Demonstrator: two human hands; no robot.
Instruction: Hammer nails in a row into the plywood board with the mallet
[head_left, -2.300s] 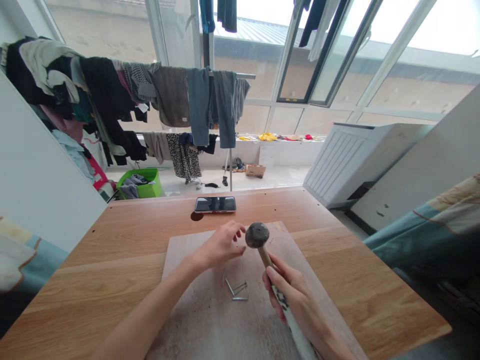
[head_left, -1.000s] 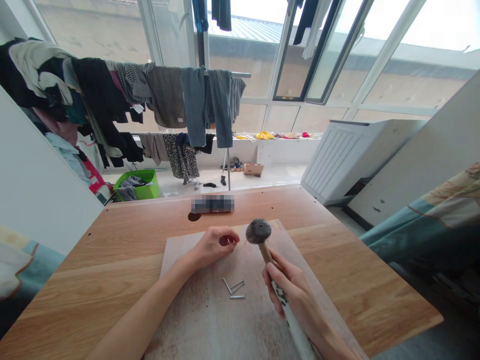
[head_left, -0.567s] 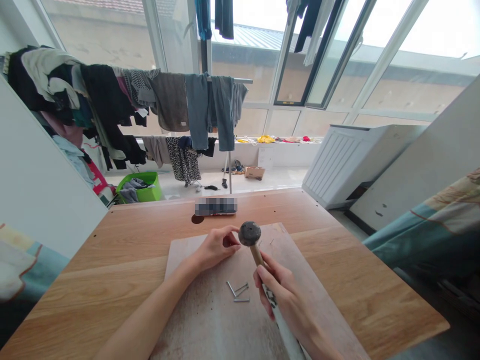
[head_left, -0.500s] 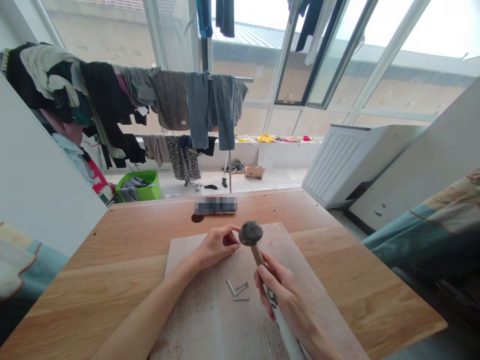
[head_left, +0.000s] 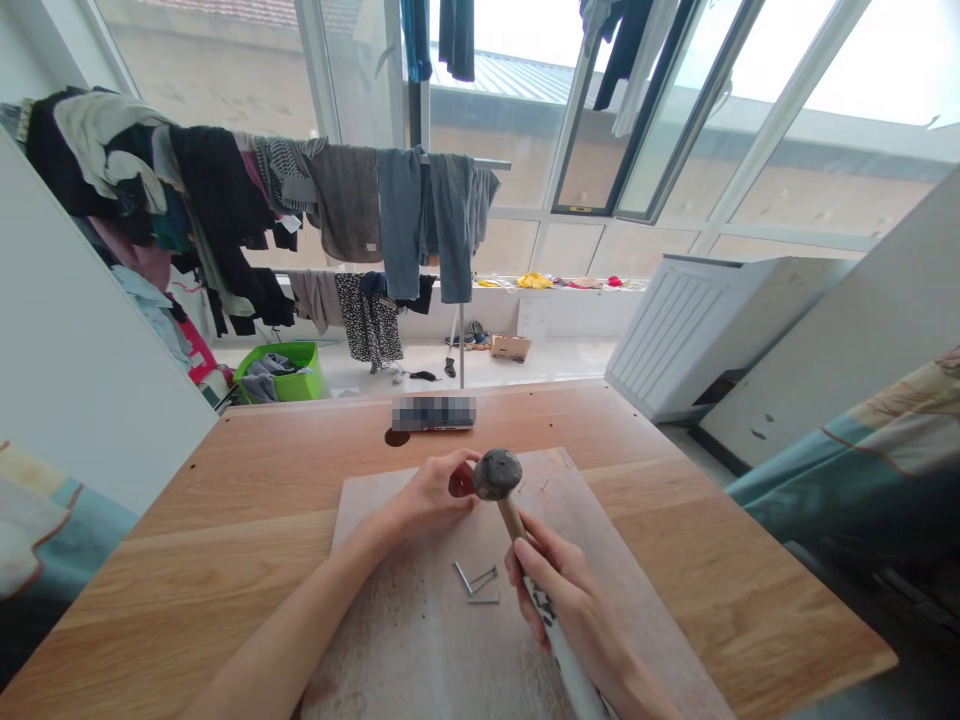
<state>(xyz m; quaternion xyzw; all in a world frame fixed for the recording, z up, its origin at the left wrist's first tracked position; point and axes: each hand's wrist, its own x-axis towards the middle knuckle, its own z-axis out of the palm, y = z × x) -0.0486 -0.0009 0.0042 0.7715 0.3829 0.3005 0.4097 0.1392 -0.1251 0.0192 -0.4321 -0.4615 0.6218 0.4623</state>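
Note:
My right hand (head_left: 559, 575) is wrapped round the handle of a hammer (head_left: 498, 474). Its dark rounded head is raised beside the fingertips of my left hand (head_left: 439, 492). Those fingers are pinched together low over a wooden board (head_left: 405, 640), apparently round a nail that is mostly hidden by the fingers and the hammer head. Several loose nails (head_left: 482, 577) lie on the board between my forearms. A thin nail (head_left: 545, 486) sticks up from the board's far right part, with another small one close by.
The board lies on a wooden table (head_left: 225, 540) with a round hole at its far side. A blurred dark box (head_left: 433, 413) sits near the far edge. Beyond are a clothes rack with laundry (head_left: 349, 205), a green basket (head_left: 311, 385) and a white washing machine (head_left: 660, 320).
The hammer head has shifted slightly left and down toward my left fingertips. My left hand stays pinched at nearly the same spot. The view has tilted a little.

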